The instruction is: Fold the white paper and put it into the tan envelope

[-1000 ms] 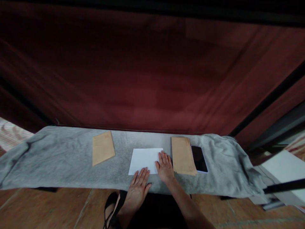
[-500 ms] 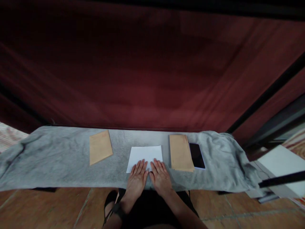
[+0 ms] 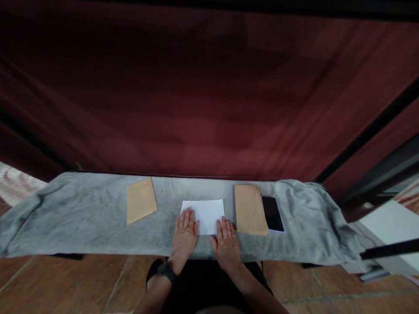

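A brown envelope [image 3: 141, 201] lies flat and slightly askew well to the left of the person's hands, and a small stack of brown envelopes [image 3: 250, 209] lies to their right; what they hold, if anything, cannot be told. Just beside the stack is a phone [image 3: 273, 213], dark screen up (its edge is pale purple). Between the envelopes, near the front edge, the white paper [image 3: 209, 213] lies flat. The left hand [image 3: 185, 235] rests palm down on its left side, fingers straight and nearly together; the right hand [image 3: 226, 246] touches its near right corner, fingers extended and slightly spread, thumb apart. A dark watch [image 3: 166, 271] circles the left wrist.

Under everything runs a grey cloth [image 3: 88, 218], rumpled at both ends. Behind it rises a dark red wall panel [image 3: 209, 109]; below is a brown tiled floor [image 3: 94, 283].
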### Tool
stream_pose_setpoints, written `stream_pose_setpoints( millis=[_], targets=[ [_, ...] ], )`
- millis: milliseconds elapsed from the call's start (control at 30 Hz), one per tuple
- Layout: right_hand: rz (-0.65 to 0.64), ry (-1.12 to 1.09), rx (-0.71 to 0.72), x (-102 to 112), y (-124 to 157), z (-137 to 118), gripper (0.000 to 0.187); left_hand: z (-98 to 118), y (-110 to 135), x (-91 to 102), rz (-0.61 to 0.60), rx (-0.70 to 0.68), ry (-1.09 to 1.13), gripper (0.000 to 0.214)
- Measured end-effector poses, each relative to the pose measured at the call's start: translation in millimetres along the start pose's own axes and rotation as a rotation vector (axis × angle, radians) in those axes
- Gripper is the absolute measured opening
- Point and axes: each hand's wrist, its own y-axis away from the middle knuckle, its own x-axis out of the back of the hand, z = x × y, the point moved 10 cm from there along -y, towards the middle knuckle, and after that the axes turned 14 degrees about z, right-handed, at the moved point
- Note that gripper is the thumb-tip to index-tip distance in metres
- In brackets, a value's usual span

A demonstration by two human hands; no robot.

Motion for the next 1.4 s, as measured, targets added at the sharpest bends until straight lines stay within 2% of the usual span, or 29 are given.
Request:
stream_pose_setpoints(
  millis=[133,233,433,567,700,800,967,1067,1167,1300,1400],
  targets=[
    [-0.011,0.011,-0.005,-1.8,0.5,0.2,0.056,60.8,-7.8,-19.2,-0.126,-0.197,0.182,0.050],
    [-0.024,0.009,-0.012,-4.6,0.5,0.6,0.059,85.1,-17.5,-32.5,-0.221,-0.249,0.221,0.049],
    [0.007,-0.003,-0.032,-3.7,-1.0,1.0,0.058,95.7,-44.8,-49.1,-0.314,-0.248,0.237,0.049],
    [0.014,-0.027,-0.048,-0.2,-1.7,1.8,0.058,101.7,-56.3,-59.7,-0.362,-0.198,0.229,0.050],
    [-0.035,-0.034,-0.051,-1.0,-2.2,1.1,0.058,107.0,-62.3,-63.8,-0.375,-0.176,0.248,0.051],
    [-0.048,-0.034,-0.066,-1.7,-2.8,1.8,0.058,105.8,-60.7,-61.3,-0.340,-0.191,0.264,0.050],
    [-0.034,-0.035,-0.050,-1.1,-2.8,0.4,0.056,92.5,-41.7,-47.8,-0.225,-0.248,0.263,0.047],
    [-0.020,-0.032,-0.046,0.8,-2.4,0.6,0.055,73.7,-26.9,-35.4,-0.153,-0.259,0.246,0.048],
    [0.002,-0.040,-0.032,3.0,-2.2,0.5,0.054,39.2,-17.5,-24.4,-0.099,-0.179,0.192,0.050],
    [0.022,-0.036,0.004,3.2,-1.5,0.2,0.055,-18.2,-8.7,-12.4,-0.041,0.011,0.111,0.053],
    [0.028,-0.022,0.040,0.5,0.0,-0.5,0.057,-50.8,0.1,-4.4,0.001,0.159,0.104,0.053]
  ],
)
